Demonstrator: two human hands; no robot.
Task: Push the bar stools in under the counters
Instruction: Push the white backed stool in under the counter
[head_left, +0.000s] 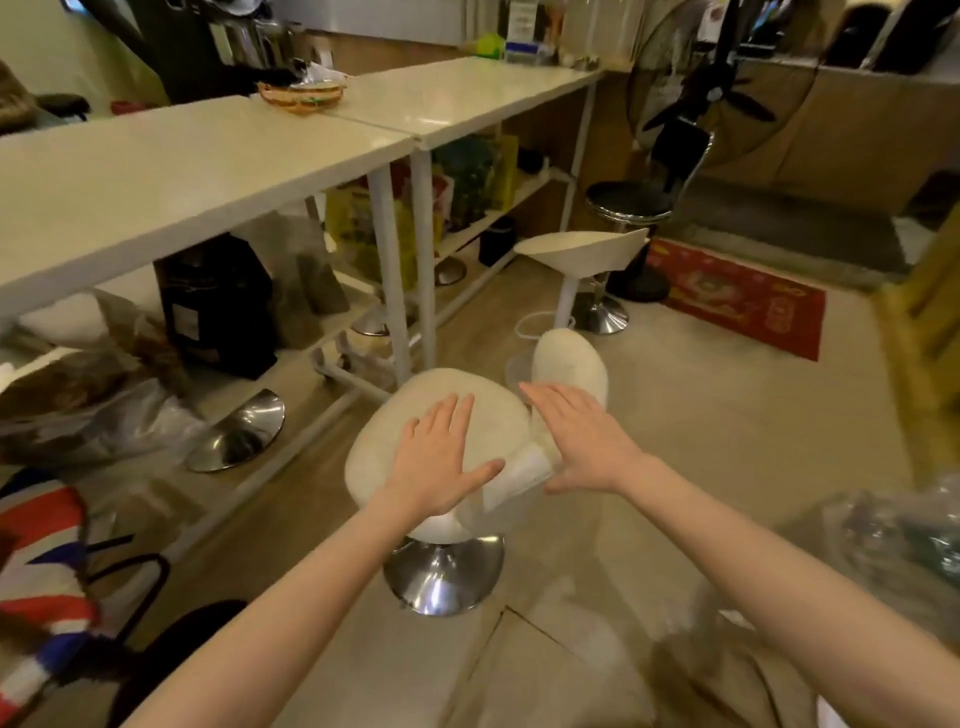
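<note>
A white bar stool (395, 415) with a low backrest (569, 361) and a chrome base (444, 574) stands just in front of me, out from the near white counter (156, 176). My left hand (441, 457) lies flat on its seat, fingers spread. My right hand (576, 436) hovers flat over the seat's right edge beside the backrest, fingers apart. A second white stool (576, 247) stands farther off beside the far counter (457, 98). Behind it is a black-seated chrome stool (626, 200).
Under the counters are shelves with bags, a black appliance (215, 306) and another chrome stool base (239, 431). A basket (301, 93) sits on the countertop. A standing fan (696, 114) and a red mat (737, 296) lie beyond. A striped bag (36, 571) is at my left.
</note>
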